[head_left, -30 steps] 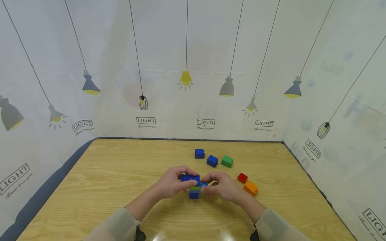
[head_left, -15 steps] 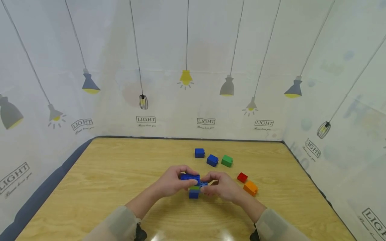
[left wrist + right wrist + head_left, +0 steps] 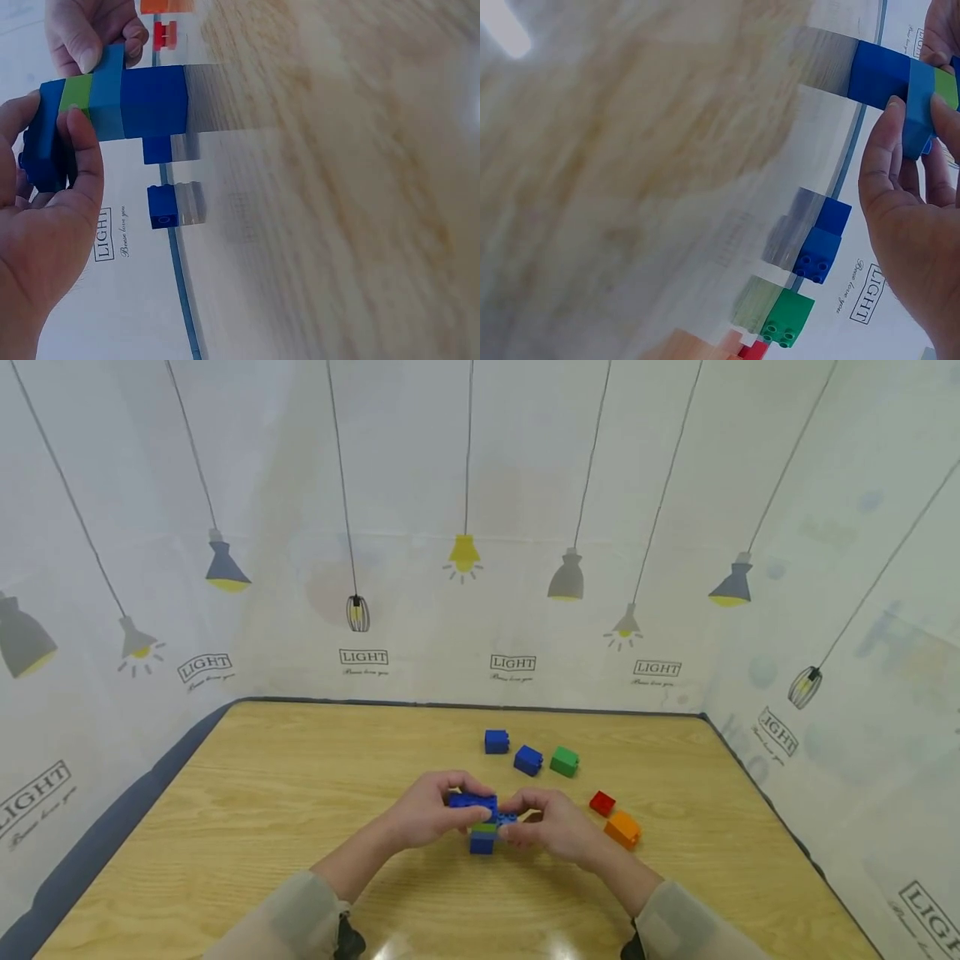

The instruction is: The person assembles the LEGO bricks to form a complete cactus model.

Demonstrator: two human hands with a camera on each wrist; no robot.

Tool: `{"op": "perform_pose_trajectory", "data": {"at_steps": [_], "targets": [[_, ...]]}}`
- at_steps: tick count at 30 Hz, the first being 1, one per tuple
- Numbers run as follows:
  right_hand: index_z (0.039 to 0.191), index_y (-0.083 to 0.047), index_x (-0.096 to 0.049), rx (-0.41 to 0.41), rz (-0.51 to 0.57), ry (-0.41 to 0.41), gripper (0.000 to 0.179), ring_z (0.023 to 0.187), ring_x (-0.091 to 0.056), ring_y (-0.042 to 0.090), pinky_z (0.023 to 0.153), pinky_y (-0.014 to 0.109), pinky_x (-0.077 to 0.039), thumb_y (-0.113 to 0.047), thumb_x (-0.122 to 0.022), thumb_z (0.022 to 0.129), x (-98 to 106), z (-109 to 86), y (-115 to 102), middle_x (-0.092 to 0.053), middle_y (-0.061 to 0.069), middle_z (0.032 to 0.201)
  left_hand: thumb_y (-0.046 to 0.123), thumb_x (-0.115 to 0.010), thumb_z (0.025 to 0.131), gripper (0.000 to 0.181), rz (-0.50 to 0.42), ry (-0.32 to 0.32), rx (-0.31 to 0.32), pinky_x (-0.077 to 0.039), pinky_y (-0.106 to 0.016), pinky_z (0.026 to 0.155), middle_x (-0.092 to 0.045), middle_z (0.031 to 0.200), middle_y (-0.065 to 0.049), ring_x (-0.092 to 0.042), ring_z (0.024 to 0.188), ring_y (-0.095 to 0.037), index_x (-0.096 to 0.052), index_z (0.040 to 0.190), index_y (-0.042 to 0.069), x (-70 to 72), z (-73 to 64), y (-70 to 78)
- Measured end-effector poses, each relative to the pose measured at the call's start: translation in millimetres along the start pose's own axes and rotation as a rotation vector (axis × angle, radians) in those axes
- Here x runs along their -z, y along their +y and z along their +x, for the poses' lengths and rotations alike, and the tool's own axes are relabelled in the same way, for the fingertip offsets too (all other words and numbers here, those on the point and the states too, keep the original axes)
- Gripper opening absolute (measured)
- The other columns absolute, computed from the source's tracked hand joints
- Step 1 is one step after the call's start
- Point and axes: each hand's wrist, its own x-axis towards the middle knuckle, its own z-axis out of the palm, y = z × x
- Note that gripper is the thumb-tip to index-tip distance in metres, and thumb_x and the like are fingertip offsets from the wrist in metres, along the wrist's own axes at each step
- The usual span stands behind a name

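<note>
In the head view, little has changed over the last second: both hands hold the same places on the brick stack (image 3: 483, 829), which stands on the surface (image 3: 300, 760). The left hand (image 3: 429, 810) grips the upper dark blue brick (image 3: 467, 801); the right hand (image 3: 551, 825) pinches the light blue brick (image 3: 507, 819) where it juts out sideways. Two loose blue bricks, a green brick (image 3: 565, 762), a red brick (image 3: 602, 803) and an orange brick (image 3: 622, 830) lie where they did. The work seems to be at a pressing or steadying point, with no brick added in that span.

In the left wrist view, the lime green brick (image 3: 76, 95) sits between the upper dark blue and light blue ones, above the lower dark blue brick (image 3: 154, 102).

In the right wrist view, thumb and fingertip close on the light blue brick; whether it is fully seated, I cannot tell.
</note>
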Motion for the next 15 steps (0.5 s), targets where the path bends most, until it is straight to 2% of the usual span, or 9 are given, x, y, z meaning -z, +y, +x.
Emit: {"op": "perform_pose_trajectory", "data": {"at_steps": [6, 11, 15], "targets": [[0.126, -0.01, -0.074, -0.002, 0.015, -0.006, 0.03, 0.094, -0.072, 0.023, 0.087, 0.036, -0.066, -0.026, -0.081, 0.102, -1.1, -1.1, 2.5, -0.07, 0.011, 0.126, 0.028, -0.077, 0.106, 0.028, 0.017, -0.027, 0.007, -0.063, -0.04, 0.083, -0.075, 0.121, -0.005, -0.069, 0.092, -0.019, -0.075, 0.13, 0.013, 0.7, -0.1, -0.5], [0.126, -0.008, -0.074, 0.008, 0.023, 0.0, 0.03, 0.093, -0.073, 0.023, 0.085, 0.037, -0.066, -0.025, -0.081, 0.102, -1.4, -1.8, 2.9, -0.071, 0.011, 0.126, 0.029, -0.077, 0.105, 0.029, 0.059, -0.023, -0.021, -0.06, -0.031, 0.085, -0.075, 0.125, -0.005, -0.067, 0.103, -0.019, -0.075, 0.13, 0.015, 1.8, 1.1, 0.0], [0.126, -0.009, -0.074, 0.015, 0.018, 0.004, 0.03, 0.092, -0.073, 0.022, 0.085, 0.036, -0.065, -0.026, -0.081, 0.102, -0.5, -0.3, 2.0, -0.071, 0.011, 0.126, 0.031, -0.079, 0.104, 0.031, 0.089, -0.019, -0.019, -0.058, -0.031, 0.086, -0.075, 0.127, -0.004, -0.066, 0.106, -0.019, -0.075, 0.131, 0.017, 4.6, 2.8, 1.6]]}}
